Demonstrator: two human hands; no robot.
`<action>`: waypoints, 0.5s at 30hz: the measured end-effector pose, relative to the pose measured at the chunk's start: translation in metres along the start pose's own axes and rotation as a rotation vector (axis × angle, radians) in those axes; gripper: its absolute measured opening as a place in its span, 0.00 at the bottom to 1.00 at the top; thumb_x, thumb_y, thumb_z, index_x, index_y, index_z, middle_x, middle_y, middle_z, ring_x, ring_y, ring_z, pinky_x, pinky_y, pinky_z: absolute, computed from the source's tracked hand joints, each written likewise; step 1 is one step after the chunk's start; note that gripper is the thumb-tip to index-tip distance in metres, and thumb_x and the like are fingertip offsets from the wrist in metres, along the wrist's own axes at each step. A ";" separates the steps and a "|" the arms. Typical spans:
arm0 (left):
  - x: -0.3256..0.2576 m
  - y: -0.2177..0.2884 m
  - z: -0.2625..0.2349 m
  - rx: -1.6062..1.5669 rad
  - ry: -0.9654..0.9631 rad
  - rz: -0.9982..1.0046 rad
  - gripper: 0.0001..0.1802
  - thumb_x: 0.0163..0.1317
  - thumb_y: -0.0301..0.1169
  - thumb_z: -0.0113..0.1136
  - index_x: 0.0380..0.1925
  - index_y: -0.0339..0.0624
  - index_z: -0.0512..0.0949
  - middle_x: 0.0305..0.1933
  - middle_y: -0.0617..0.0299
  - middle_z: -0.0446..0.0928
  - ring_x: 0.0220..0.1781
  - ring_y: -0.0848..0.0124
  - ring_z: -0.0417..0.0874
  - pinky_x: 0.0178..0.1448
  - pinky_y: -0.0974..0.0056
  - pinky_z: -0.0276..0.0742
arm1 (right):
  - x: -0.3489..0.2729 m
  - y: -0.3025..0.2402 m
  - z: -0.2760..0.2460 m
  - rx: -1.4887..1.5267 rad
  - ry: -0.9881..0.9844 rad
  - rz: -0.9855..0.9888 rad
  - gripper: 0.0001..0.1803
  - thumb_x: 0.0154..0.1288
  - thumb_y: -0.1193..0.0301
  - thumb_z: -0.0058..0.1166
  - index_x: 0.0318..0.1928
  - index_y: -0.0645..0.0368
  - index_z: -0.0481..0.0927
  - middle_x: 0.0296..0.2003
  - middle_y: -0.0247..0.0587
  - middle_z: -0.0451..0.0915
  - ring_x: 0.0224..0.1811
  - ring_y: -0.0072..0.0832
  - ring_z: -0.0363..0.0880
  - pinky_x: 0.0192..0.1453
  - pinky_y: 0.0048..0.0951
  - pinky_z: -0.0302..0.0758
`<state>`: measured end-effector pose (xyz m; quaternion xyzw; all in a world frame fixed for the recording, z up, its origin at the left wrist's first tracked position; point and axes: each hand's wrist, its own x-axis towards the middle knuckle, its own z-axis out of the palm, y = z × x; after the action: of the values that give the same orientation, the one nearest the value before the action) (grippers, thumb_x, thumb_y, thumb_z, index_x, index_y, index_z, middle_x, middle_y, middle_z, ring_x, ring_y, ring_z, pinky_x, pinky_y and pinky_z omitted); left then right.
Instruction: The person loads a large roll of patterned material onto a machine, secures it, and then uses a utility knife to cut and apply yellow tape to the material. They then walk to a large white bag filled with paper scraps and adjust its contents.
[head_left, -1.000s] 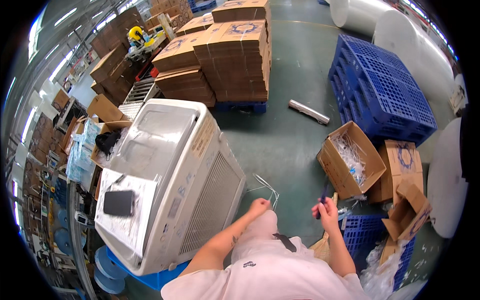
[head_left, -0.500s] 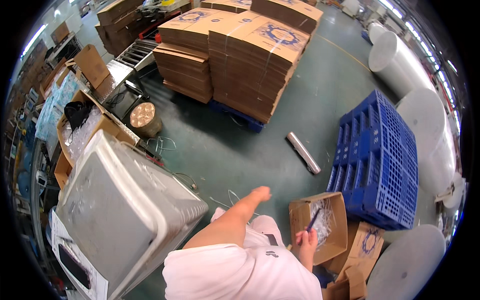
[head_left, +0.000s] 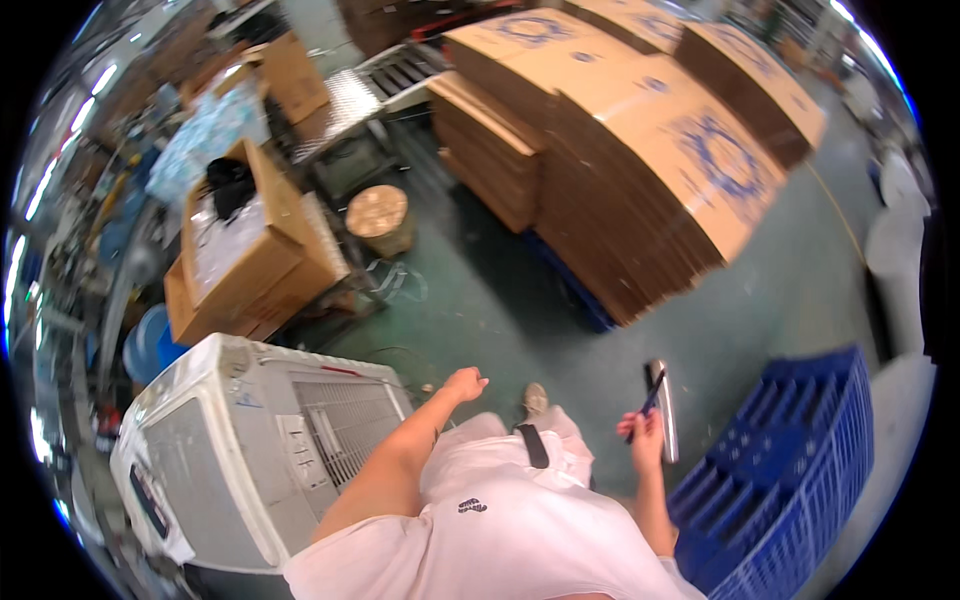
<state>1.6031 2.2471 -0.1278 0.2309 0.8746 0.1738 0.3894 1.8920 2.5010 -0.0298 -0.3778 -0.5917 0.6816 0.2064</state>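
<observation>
My right hand (head_left: 645, 432) is closed round a slim, dark, pen-shaped tool (head_left: 654, 392), which points up and away from me; its exact kind is unclear. Beyond that hand, a shiny silver roll (head_left: 669, 425) lies on the floor, apart from it. My left hand (head_left: 466, 384) hangs out in front of me with its fingers curled in, and nothing shows in it. Nearest to this hand, on the left, stands a big whitish plastic bin (head_left: 185, 450) with a grille side. A dark phone-like object (head_left: 150, 500) rests on its top.
Tall stacks of flat cardboard (head_left: 640, 190) stand ahead on a blue pallet (head_left: 570, 285). Blue plastic pallets (head_left: 770, 470) are at right. An open carton (head_left: 285, 275) sits on a bench at left, near a round drum (head_left: 380, 215). Loose strapping (head_left: 405, 280) lies on the floor.
My view has swung right to left across the floor, so the stacks and bin now sit elsewhere in it. The open box of scraps has left view. The dark tool stays in my right hand.
</observation>
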 end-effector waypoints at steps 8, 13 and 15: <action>0.014 -0.131 -0.033 -0.652 0.491 -0.452 0.19 0.56 0.44 0.54 0.34 0.37 0.77 0.33 0.50 0.79 0.37 0.60 0.80 0.44 0.61 0.73 | 0.273 -0.112 0.194 -0.157 -0.433 -0.026 0.11 0.67 0.68 0.41 0.49 0.55 0.66 0.28 0.32 0.74 0.24 0.15 0.72 0.24 0.15 0.72; 0.068 -0.160 -0.042 -1.051 0.477 -0.635 0.18 0.54 0.43 0.57 0.30 0.36 0.78 0.30 0.52 0.79 0.34 0.62 0.80 0.42 0.61 0.74 | 0.339 -0.114 0.358 -0.170 -0.648 0.040 0.11 0.67 0.67 0.41 0.47 0.54 0.67 0.26 0.32 0.75 0.22 0.15 0.71 0.21 0.16 0.71; 0.077 -0.193 -0.058 -0.938 0.490 -0.706 0.19 0.55 0.44 0.56 0.30 0.36 0.78 0.30 0.51 0.79 0.35 0.61 0.80 0.42 0.60 0.73 | 0.332 -0.102 0.425 -0.127 -0.736 0.198 0.08 0.67 0.67 0.40 0.44 0.54 0.67 0.26 0.36 0.75 0.22 0.18 0.73 0.22 0.20 0.74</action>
<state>1.4615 2.1207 -0.2311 -0.3130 0.7925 0.4474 0.2717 1.3430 2.4882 -0.0154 -0.1756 -0.6280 0.7501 -0.1105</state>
